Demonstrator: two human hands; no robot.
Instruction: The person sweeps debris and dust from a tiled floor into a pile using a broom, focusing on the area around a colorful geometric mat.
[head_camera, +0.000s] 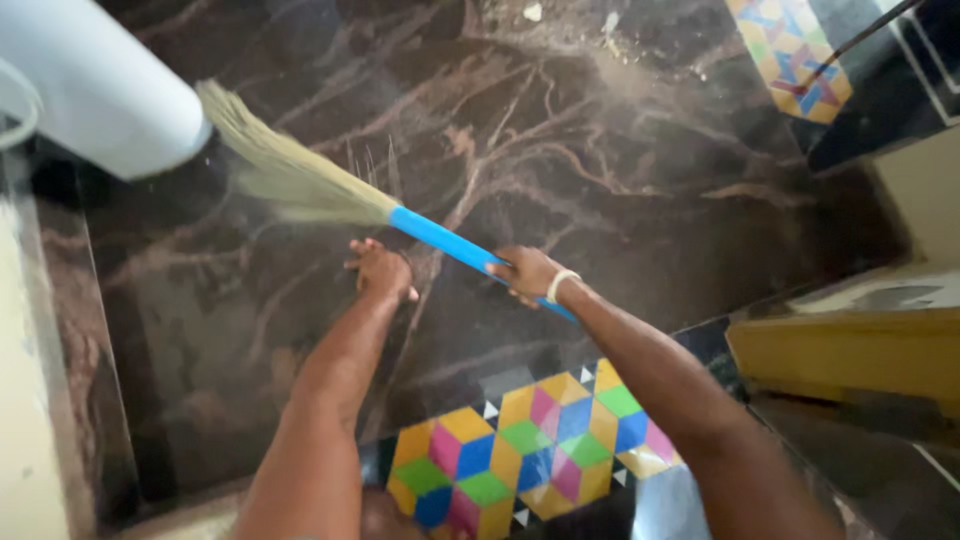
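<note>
Seen from above, a person's right hand (525, 275), a pale band at its wrist, is closed around the blue handle of a grass broom (330, 195), whose straw-coloured bristles fan out toward the upper left over a dark, veined marble floor (600, 150). Bristle tips reach a white curved object (100, 85) in the top left corner. Just below the spot where bristles meet handle, the left hand (380, 270) hovers empty, fingers loosely spread, near the broom but not gripping it. A tile inlay of coloured cubes (530, 450) lies between the forearms; specks of debris (610, 40) dot the floor at top.
</note>
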